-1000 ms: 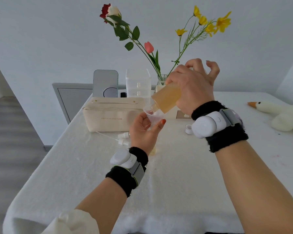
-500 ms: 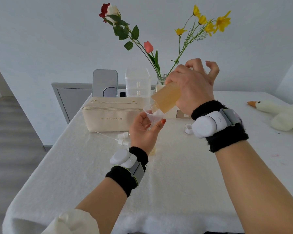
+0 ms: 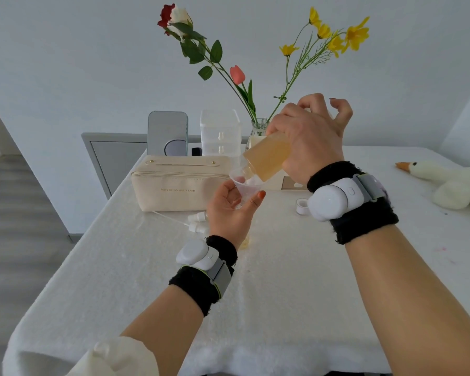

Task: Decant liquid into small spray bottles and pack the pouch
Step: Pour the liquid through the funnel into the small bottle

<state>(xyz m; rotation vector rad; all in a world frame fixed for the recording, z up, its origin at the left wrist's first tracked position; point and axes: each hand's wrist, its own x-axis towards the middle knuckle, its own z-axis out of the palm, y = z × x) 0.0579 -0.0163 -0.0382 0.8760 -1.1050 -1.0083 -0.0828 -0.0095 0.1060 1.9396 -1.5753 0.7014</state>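
Mid-decant, the clear bottle of amber liquid [image 3: 266, 158] clasped in the right grip [image 3: 310, 142] is tipped into the clear plastic funnel [image 3: 240, 183] pinched in the left grip [image 3: 231, 213]; a steady tilt is judged necessary next.

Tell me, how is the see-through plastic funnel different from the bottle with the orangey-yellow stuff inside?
The clear plastic funnel is a colourless cone; the bottle of amber liquid is straight-sided and golden. The funnel sits mouth up, held by the left hand; the bottle tips neck down into it, gripped by the right hand. Both are see-through and held above the table.
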